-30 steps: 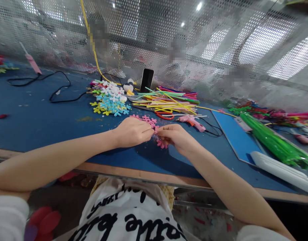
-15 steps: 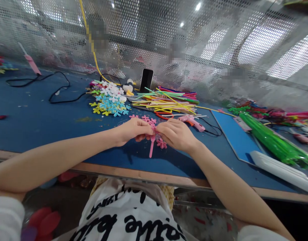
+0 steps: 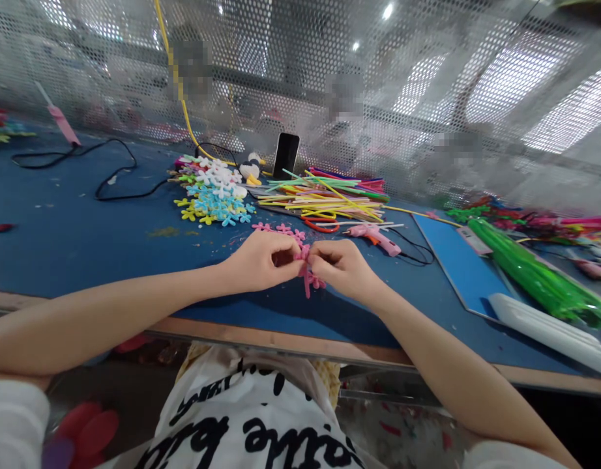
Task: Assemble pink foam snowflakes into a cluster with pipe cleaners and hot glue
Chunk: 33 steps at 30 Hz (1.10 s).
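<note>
The person's two hands met low over the desk (image 3: 109,241), fingertips nearly touching. The left hand (image 3: 261,260) pinched one pink pipe-cleaner piece (image 3: 307,284) between thumb and forefinger, the fingers curled around a dark gap; the right hand (image 3: 347,268) gripped the same piece from the other side with its fingertips. One end of the piece hung down between them, near the desk's front edge.

Just beneath the right fingertips lay one pink pipe-cleaner flower (image 3: 319,283), partly covered. Behind the knuckles sat a small group of pink flowers (image 3: 283,229), at least three, the rest hidden by the hands.

Beyond these lay one pair of scissors with orange-red handles (image 3: 322,228) and, to its right, one pink glue gun (image 3: 379,241). One heap of loose pipe cleaners (image 3: 330,198), too many to count, spread behind the scissors. To its left was one pile of white, blue and yellow flowers (image 3: 215,192), overlapping past counting. One plush bird (image 3: 251,170) and one upright phone (image 3: 285,156) stood behind, near the perforated panel (image 3: 310,78).

Farther right were one blue board (image 3: 457,260), one green plastic-wrapped bundle (image 3: 530,273) and one white tray-like piece (image 3: 549,335). At far left lay one pink-handled tool (image 3: 63,122).
</note>
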Available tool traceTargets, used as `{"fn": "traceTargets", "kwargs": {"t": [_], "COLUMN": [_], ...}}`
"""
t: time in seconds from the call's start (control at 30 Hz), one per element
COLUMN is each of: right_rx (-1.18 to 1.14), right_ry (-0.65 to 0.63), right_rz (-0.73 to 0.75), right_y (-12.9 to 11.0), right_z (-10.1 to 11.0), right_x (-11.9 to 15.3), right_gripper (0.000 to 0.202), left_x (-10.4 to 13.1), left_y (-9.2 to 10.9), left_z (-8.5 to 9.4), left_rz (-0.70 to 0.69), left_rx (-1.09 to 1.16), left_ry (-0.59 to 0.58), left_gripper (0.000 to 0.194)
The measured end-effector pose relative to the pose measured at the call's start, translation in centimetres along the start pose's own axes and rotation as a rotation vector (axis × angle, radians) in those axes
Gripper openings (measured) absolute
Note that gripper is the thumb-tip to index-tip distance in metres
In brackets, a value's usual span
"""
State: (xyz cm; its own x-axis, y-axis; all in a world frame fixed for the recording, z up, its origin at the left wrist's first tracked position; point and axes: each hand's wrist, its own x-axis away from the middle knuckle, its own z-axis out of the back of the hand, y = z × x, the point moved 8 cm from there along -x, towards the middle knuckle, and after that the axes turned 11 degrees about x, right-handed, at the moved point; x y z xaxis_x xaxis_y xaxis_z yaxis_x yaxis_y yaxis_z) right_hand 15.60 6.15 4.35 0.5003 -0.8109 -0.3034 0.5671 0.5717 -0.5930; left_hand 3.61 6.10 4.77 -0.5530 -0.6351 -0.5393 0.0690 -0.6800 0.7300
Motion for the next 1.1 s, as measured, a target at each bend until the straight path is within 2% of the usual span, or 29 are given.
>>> {"fn": "traceTargets", "kwargs": {"t": [0.07,0.13,0.33,0.4,0.47,0.53,0.63,0.7,0.77,0.83,0.93,1.0,1.1], "right_rx": [-0.157,-0.202,0.1,0.162,0.169,0.077,-0.229,-0.39,-0.4,-0.268,-0.035,0.032,0.045], "right_ry": [-0.046,-0.052,0.05,0.034,0.017,-0.015,-0.093,-0.151,-0.162,-0.095,0.022,0.051,0.054], "right_rz": [-0.197,-0.253,0.043,0.113,0.1,-0.035,-0.362,-0.47,-0.41,-0.24,-0.007,0.056,0.05], "right_y": [1.1,1.4,-0.4,-0.8,-0.9,-0.1,1.7,2.2,2.0,1.4,0.3,0.0,0.1], "right_z": [-0.8,-1.0,1.1,1.1,0.8,0.2,-1.2,-2.0,-1.9,-0.7,0.7,0.8,0.5], "right_x": [0.1,0.1,-0.4,-0.3,-0.3,-0.3,0.3,0.7,0.4,-0.1,-0.4,-0.3,-0.2], "right_gripper": [0.024,0.023,0.023,0.024,0.024,0.025,0.026,0.027,0.032,0.037,0.036,0.036,0.034], "left_x": [0.2,0.2,0.0,0.0,0.1,0.3,0.5,0.6,0.6,0.6,0.5,0.5,0.5], "left_y": [0.7,0.6,-1.8,-2.2,-2.2,-1.7,-0.2,0.0,-0.7,-1.6,-2.6,-3.1,-3.6], "left_z": [0.1,0.1,0.0,-0.1,-0.1,0.0,0.2,0.3,0.6,1.0,0.9,0.4,-0.3], "left_rz": [-0.1,-0.09,0.225,0.271,0.269,0.197,0.044,0.033,0.119,0.216,0.29,0.344,0.405], "left_rx": [-0.105,-0.087,0.205,0.227,0.198,0.108,-0.027,-0.028,0.037,0.123,0.279,0.377,0.449], "left_ry": [0.043,0.065,0.087,0.093,0.099,0.118,0.153,0.169,0.193,0.228,0.249,0.236,0.215], "left_gripper": [0.018,0.017,0.017,0.018,0.015,0.01,0.006,0.007,0.01,0.013,0.017,0.017,0.015]}}
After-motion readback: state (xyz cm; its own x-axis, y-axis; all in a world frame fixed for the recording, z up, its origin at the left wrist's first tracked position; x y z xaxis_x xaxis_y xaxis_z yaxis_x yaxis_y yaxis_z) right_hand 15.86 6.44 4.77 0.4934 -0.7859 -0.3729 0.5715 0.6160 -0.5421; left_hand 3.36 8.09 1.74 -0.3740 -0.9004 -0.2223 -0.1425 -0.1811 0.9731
